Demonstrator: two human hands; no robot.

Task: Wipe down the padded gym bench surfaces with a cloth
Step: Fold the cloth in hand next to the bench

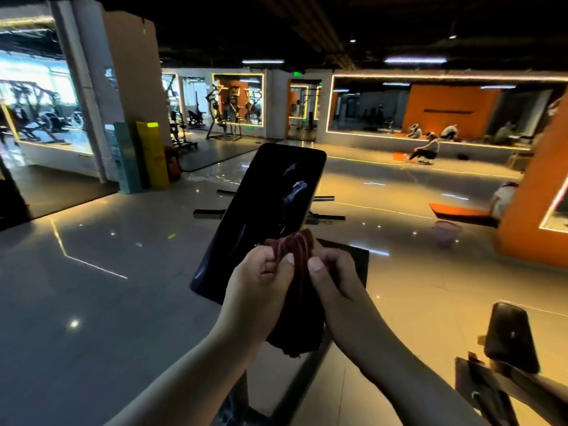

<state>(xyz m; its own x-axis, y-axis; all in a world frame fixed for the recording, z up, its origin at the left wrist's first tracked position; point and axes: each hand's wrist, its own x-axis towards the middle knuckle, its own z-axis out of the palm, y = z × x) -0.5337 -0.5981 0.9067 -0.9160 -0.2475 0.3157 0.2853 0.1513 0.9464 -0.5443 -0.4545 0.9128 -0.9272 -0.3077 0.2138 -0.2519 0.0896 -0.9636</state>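
A dark red cloth (296,302) is bunched between both my hands in front of me. My left hand (261,281) grips its left side with curled fingers and thumb. My right hand (335,275) grips the right side the same way. The cloth's lower end hangs down between my wrists. Behind the hands stands the black padded bench backrest (267,207), tilted up and away from me, glossy with light streaks on it. A flatter black pad (353,262) shows just right of my right hand.
Another black padded piece on a frame (511,339) stands at the lower right. An orange bench (461,213) and an orange pillar (534,210) are to the right. Rolled mats (147,155) lean on a column at left. A person sits on the floor (425,150) far off.
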